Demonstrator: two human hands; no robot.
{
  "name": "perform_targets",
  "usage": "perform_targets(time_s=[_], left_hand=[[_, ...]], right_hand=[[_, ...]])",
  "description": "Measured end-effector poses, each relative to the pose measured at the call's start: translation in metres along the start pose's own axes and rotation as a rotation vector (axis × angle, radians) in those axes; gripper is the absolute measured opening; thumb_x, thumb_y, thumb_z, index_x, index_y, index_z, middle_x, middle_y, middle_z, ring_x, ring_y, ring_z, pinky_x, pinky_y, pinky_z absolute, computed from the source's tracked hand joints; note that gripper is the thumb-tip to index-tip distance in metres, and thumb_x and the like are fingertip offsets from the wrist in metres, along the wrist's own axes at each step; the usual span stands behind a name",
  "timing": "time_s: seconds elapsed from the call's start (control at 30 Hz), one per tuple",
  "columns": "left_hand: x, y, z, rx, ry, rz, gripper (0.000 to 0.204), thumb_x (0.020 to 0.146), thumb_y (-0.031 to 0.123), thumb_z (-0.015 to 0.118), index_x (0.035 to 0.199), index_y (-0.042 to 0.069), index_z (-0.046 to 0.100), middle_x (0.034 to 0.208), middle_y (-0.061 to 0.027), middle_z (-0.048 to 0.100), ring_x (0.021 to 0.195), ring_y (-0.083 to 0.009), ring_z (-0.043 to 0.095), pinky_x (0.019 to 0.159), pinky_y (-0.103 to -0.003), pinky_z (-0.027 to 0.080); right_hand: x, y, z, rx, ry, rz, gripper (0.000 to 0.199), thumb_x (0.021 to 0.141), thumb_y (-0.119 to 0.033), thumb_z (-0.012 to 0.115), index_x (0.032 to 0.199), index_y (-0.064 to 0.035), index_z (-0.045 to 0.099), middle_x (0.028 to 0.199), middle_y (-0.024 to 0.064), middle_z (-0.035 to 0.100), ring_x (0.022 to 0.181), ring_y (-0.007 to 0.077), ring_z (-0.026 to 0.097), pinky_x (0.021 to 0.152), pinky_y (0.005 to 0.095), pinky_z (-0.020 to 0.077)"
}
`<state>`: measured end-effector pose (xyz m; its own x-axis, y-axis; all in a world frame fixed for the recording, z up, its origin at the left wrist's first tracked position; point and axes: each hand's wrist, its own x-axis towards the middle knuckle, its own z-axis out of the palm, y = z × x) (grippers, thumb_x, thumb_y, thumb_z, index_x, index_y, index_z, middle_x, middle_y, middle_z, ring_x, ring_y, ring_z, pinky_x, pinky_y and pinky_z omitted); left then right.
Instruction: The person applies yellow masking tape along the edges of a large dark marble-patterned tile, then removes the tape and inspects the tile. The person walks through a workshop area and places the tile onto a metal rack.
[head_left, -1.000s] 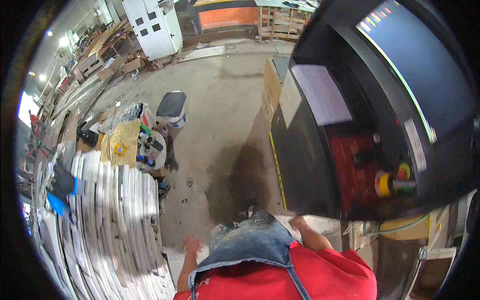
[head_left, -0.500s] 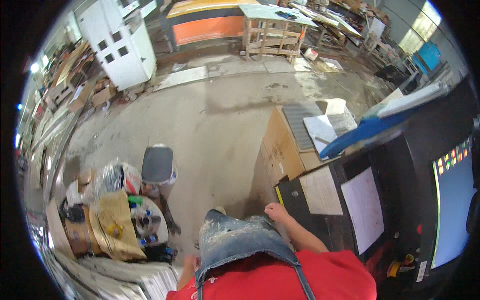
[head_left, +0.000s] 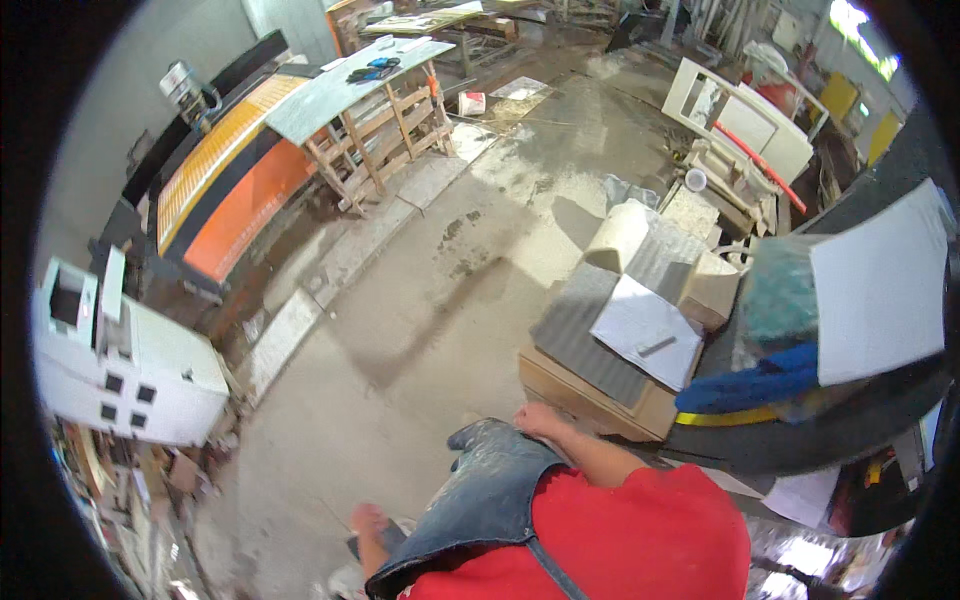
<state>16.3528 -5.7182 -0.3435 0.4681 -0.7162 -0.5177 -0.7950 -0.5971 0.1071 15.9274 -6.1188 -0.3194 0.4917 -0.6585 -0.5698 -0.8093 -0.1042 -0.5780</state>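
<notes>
My right hand (head_left: pixel 538 420) is in front of my dark, stained apron (head_left: pixel 490 480), beside the near corner of a cardboard box (head_left: pixel 590 397). Its fingers are curled in, and nothing shows in them. Low on the left, my left hand (head_left: pixel 368 520) hangs over the floor by the apron's edge; it is small and smeared, so its fingers cannot be read. On the box lie a grey corrugated sheet (head_left: pixel 585 330) and a white paper (head_left: pixel 640 325) with a small grey bar (head_left: pixel 658 346) on it.
A black machine top (head_left: pixel 850 430) with blue cloth (head_left: pixel 750 380) and a white sheet (head_left: pixel 880 285) stands at the right. Concrete floor (head_left: pixel 440 350) stretches ahead. A white cabinet (head_left: pixel 170 370) stands left; beyond are an orange-fronted machine (head_left: pixel 250 210) and a wooden-framed table (head_left: pixel 350 90).
My view has swung to the right and forward. The bucket and the screen have left the picture, and the cardboard box is now nearer my right hand, which stays curled.
</notes>
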Motion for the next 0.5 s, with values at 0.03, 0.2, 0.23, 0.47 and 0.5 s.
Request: perform_targets(time_s=[0.03,0.2,0.23,0.47,0.5], left_hand=[[0.023,0.021,-0.010,-0.314,-0.105,-0.101,0.012,0.092,0.017,0.051,0.085,0.012,0.059,0.065,-0.0041,0.057,0.049,-0.0187,0.055,0.035,-0.031,0.037],[0.144,0.107,-0.078,-1.029,-0.363,-0.416,0.010,0.089,0.017,0.055,0.088,0.011,0.062,0.066,-0.0051,0.060,0.048,-0.0208,0.056,0.037,-0.033,0.039],[0.177,0.118,-0.095,-1.003,-0.384,-0.392,0.010,0.089,0.017,0.055,0.089,0.010,0.063,0.067,-0.0053,0.060,0.048,-0.0212,0.056,0.037,-0.033,0.039],[0.450,0.181,-0.211,-0.930,-0.450,-0.306,0.013,0.086,0.017,0.060,0.094,0.008,0.067,0.069,-0.0068,0.064,0.047,-0.0242,0.057,0.039,-0.035,0.042],[0.482,0.181,-0.235,-0.921,-0.461,-0.326,0.014,0.085,0.017,0.061,0.094,0.008,0.068,0.069,-0.0070,0.065,0.047,-0.0246,0.057,0.040,-0.035,0.042]], right_hand=[[0.028,-0.018,-0.020,-0.037,0.003,0.020,0.035,0.085,-0.035,0.058,0.103,-0.0089,0.073,0.108,0.0186,0.070,0.103,0.0358,0.065,0.090,0.0423,0.0513],[0.126,-0.120,-0.140,0.278,0.226,-0.172,0.033,0.088,-0.033,0.060,0.107,-0.0083,0.072,0.103,0.0191,0.071,0.097,0.0368,0.067,0.086,0.0433,0.0526],[0.142,-0.136,-0.164,0.337,0.232,-0.158,0.033,0.088,-0.033,0.060,0.108,-0.0084,0.071,0.103,0.0189,0.071,0.096,0.0370,0.067,0.086,0.0432,0.0529],[0.283,-0.102,-0.250,0.286,0.410,0.133,0.032,0.088,-0.032,0.060,0.107,-0.0083,0.072,0.100,0.0179,0.072,0.095,0.0347,0.068,0.085,0.0433,0.0528],[0.298,-0.093,-0.257,0.263,0.383,0.180,0.032,0.088,-0.032,0.060,0.107,-0.0081,0.072,0.100,0.0183,0.072,0.095,0.0347,0.068,0.084,0.0432,0.0530]])
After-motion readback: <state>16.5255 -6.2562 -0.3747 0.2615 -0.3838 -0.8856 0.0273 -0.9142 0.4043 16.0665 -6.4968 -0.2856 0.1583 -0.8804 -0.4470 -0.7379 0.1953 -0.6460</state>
